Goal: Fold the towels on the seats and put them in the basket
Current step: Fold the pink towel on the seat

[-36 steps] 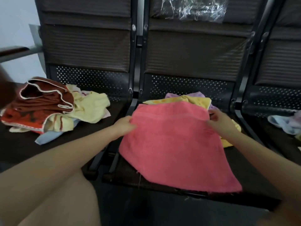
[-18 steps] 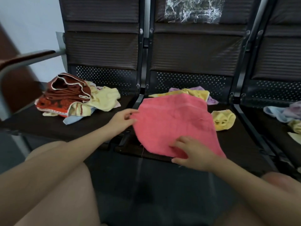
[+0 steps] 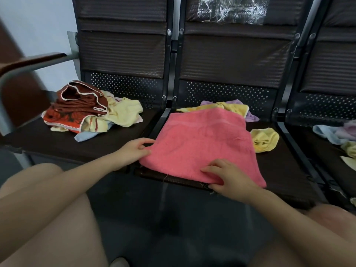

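A row of dark seats forming a bench [image 3: 285, 170] is seen from above, and the pink towel [image 3: 202, 143] is spread flat on the middle seat, its near edge reaching the seat's front lip. To the left of the pink towel, on the neighbouring seat, a heap of towels [image 3: 90, 110] in red-brown, pale yellow and light blue is piled. Behind the pink towel, yellow and lilac towels [image 3: 231, 107] are partly covered by it, and a small crumpled yellow towel [image 3: 264, 140] lies just to its right. The pink towel's left corner is pinched by the left hand [image 3: 133, 151], fingers curled. Its near edge is gripped by the right hand [image 3: 229, 179], fingers bent over the cloth.
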Motion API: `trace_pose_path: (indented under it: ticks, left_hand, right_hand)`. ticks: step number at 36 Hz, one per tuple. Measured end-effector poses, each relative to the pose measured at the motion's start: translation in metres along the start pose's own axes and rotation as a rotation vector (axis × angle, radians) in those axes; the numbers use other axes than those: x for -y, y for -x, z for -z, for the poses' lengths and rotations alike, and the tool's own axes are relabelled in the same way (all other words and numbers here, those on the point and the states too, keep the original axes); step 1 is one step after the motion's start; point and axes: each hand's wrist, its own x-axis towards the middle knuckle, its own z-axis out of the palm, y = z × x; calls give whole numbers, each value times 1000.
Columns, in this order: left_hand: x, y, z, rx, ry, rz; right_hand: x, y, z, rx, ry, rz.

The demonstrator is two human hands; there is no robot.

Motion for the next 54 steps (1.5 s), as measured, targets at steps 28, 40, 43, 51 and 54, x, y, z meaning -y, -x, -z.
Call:
trace_pose_path:
  ticks: [28,40,43,51,54]
  left_hand:
    - [19,9,-10,-5,-356,2]
    - [-6,28,-48,-32,-593,-528]
    - [-16,33,-66,91,-588,-597]
    - [-55,18,-89,128,-555,-529]
    - [-57,5,-90,138,-549,-506]
  right_hand:
    - [-9,8,8,-97,-201,-38]
    - [-4,15,6,-67,-47,22]
    - [-2,13,6,-104,-60,14]
    - [-3,-3,14,-200,-263,-158]
    - [-6,-10,19,-266,-257,-234]
